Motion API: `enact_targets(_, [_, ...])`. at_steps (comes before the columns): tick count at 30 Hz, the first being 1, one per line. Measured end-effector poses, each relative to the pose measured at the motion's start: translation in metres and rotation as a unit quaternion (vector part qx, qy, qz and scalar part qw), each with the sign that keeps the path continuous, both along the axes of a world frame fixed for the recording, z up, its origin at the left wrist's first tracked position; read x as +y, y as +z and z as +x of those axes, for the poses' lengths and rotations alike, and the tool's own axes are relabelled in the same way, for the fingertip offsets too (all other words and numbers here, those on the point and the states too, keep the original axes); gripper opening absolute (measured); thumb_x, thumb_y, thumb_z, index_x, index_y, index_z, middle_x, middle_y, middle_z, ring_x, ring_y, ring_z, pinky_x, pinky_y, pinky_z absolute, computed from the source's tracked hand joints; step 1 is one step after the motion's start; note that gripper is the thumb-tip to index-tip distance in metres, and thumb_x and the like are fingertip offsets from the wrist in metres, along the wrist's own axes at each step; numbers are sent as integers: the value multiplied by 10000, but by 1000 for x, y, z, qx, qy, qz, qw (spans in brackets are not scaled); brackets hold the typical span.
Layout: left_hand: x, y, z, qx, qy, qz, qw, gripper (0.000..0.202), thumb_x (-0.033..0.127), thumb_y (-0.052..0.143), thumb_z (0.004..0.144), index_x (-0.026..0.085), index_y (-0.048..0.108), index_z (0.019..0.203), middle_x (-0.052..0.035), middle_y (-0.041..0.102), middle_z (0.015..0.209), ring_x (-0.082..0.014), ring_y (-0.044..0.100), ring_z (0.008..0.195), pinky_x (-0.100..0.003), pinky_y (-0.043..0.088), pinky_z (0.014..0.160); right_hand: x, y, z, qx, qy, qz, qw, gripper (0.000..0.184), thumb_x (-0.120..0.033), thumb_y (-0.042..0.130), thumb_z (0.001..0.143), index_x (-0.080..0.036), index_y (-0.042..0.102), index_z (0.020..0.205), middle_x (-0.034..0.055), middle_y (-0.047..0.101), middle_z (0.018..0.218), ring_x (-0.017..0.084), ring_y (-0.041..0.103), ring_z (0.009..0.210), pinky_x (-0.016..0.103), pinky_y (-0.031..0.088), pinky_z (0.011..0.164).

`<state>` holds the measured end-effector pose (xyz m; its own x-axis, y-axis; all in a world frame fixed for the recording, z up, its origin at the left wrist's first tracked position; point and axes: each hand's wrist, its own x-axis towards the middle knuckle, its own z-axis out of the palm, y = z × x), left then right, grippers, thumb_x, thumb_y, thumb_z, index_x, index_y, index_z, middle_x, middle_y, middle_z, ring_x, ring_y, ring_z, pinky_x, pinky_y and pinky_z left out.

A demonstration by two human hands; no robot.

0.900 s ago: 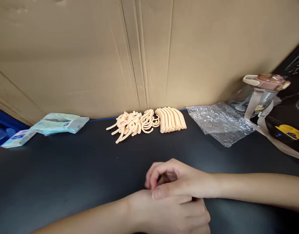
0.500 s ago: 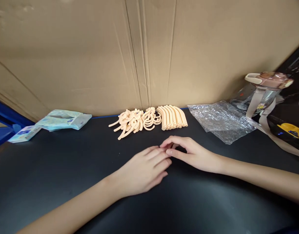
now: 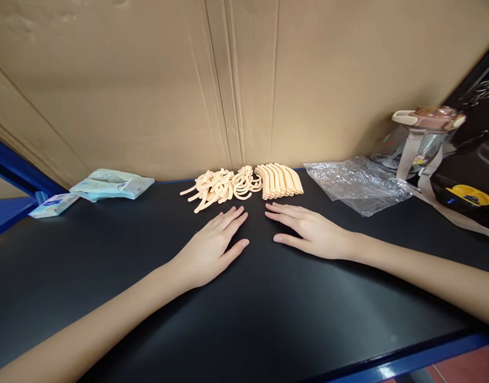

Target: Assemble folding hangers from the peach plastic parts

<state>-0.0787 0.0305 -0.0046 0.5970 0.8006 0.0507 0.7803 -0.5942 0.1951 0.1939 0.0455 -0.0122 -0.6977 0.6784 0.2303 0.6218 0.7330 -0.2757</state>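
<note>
The left hand (image 3: 209,247) comes in on a forearm slanting up from the lower left corner, palm down, on or just above the counter (image 3: 244,314); its fingers are stretched forward and fairly close together, the thumb set wide from them, and its grasp is bare. The right hand (image 3: 314,231) lies palm down opposite, its forearm coming from the right edge, fingers straight and pointing left, thumb well apart, gripping nothing.

Counted from the left, along the back of the counter are two soft packs (image 3: 132,187), one overlapping the other. Next, near the left fingertips, sits one loose heap of pale curved pieces (image 3: 214,187), too tangled to count. Beside it is one cluster of hooked pieces (image 3: 244,183), also overlapping. Just beyond the right fingertips is one neat stack of bent strips (image 3: 282,183), about six rows across, its layers unclear. Farther right lie crumpled clear plastic (image 3: 356,186), whether one sheet or two I cannot tell, and one strapped bottle (image 3: 436,119).
</note>
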Motion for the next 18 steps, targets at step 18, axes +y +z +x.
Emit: enact_targets(18, [0, -2, 0, -10, 15, 8, 1000, 586, 473, 314, 1049, 148, 420, 1525, -91, 348, 1633, -274, 289, 1521, -503, 275, 1244, 2, -3, 2, -33, 11, 23, 999, 607, -473, 385, 1043, -68, 485, 1483, 183, 402, 1574, 310, 387, 1469, 517, 345, 1205])
